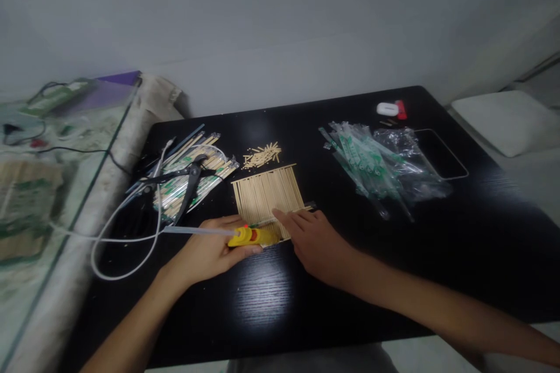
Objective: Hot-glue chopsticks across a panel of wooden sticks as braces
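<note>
The gun [256, 237] and right hand [318, 246] hide some sticks [266, 193]. The leftmost pack [28, 207] is cut off. The wrappers [361, 154] have blurry print.

On the table [332, 320], wrapped sticks [214, 162] lie beyond my left hand [213, 249], wrappers [363, 154] beyond my right hand [318, 246], a stick panel [268, 191] stretching ahead from between them.

Looking from the person's head now, forward and down over the glossy black rectangular desk [437, 250], close in: bare left hand [212, 250] and bare right hand [317, 245] just below centre, plain grey wall [280, 29] across the top of the frame.
</note>
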Tool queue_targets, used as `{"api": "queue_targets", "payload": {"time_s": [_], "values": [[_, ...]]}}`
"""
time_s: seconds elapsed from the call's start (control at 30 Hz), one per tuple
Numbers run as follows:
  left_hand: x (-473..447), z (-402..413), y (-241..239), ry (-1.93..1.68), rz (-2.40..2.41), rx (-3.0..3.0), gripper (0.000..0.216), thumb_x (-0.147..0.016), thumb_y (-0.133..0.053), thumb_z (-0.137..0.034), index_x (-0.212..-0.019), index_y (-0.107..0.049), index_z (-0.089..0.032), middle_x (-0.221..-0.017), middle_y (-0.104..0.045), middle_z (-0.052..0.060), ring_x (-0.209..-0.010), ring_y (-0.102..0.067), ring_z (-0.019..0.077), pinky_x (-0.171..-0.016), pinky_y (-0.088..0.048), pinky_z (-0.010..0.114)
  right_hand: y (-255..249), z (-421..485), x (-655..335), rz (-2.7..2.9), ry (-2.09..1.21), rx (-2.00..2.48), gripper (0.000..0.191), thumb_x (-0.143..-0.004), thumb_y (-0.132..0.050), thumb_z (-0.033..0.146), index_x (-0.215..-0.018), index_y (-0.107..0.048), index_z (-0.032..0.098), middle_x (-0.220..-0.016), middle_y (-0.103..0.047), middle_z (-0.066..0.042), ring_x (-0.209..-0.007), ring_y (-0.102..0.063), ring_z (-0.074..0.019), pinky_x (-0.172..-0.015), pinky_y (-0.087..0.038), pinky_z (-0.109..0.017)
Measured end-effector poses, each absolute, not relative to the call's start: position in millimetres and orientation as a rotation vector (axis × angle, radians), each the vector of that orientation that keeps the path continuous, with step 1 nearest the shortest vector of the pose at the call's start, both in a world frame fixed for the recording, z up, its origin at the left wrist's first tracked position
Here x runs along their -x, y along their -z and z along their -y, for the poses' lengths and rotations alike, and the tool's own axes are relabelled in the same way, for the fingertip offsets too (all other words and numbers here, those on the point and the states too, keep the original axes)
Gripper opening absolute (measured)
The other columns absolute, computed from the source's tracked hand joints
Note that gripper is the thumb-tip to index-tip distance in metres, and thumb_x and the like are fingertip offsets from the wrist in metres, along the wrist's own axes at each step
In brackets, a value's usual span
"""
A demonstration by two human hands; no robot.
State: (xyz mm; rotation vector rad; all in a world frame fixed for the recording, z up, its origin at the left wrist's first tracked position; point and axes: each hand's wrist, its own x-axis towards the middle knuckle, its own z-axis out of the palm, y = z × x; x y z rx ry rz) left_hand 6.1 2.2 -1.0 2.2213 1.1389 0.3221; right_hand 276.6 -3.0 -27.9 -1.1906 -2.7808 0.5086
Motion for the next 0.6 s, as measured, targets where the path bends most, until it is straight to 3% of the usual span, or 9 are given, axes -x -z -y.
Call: {"api": "queue_targets", "payload": {"time_s": [0.27,0.6], "values": [[-7.9,-2.1,2.4,-0.321,-1.142,-2.188,0.029,-0.101,-0.064,-0.048,-0.093,-0.069,-0.020,-0.092,-0.071,0.002,-0.079,-0.067,0.0160,-0.072,-0.051,0.027,24.7,-2.9,-279.5,2.805,-0.569,1.163,0.073,-0.088,-0.047,-0.001,-0.159,-0.035,0.009,-0.142,-0.065,-0.018,-0.119,-0.061,-0.0311,-0.093,-0.047,-0.048],[-13.6,-3.1,2.8,-0.297,-1.139,-2.239,0.037,-0.103,-0.061,-0.048,-0.081,-0.061,-0.019,-0.078,-0.060,-0.001,-0.068,-0.059,0.0125,-0.063,-0.041,0.026,20.9,-7.7,-281.9,2.798,-0.663,1.139,0.077,-0.085,-0.047,-0.002,-0.160,-0.034,0.011,-0.147,-0.063,-0.017,-0.123,-0.060,-0.0311,-0.097,-0.048,-0.049]]}}
